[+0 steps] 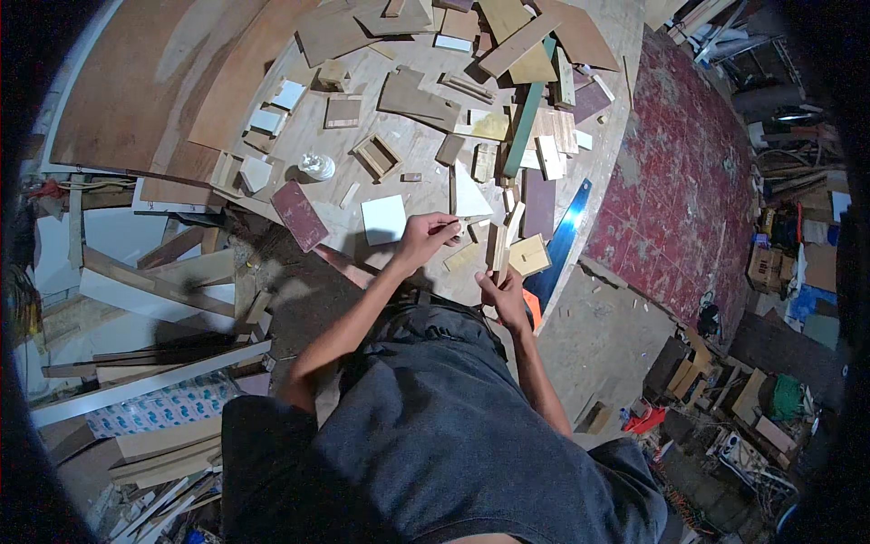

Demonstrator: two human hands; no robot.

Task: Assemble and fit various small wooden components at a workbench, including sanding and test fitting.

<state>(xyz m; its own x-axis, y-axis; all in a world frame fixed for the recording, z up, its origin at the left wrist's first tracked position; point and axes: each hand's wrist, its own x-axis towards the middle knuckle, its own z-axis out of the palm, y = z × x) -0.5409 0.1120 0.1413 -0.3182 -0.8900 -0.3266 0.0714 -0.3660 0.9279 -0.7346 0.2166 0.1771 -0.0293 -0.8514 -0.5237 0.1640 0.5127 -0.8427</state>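
Here we are at the plywood workbench [426, 192], and take the white square panel [384, 220] near its front edge as your marker. Your left hand [430, 243] is just to the right of that panel, thumb and fingers drawn close together; whether a small piece sits between them, you can't tell from here. Over to your right hand [506, 292], further right of the panel and a little nearer your body: it's clamped on the lower end of a pale wooden strip [498, 248], which points away from you, well to the right of the panel.

Right beside that strip, on the side away from the panel, there's a small yellowish box [529, 256], and further right again lies the handsaw [568, 238], its blade blue and shining. Between panel and strip, slightly farther from you, rests a white triangular piece [469, 192]. Just beyond the panel, an open wooden box [376, 158]; left of the panel, a maroon board [300, 216] at a slant; beyond and left, a white jar [316, 166]. Far beyond and right, a long green bar [529, 118] lies among the offcuts.
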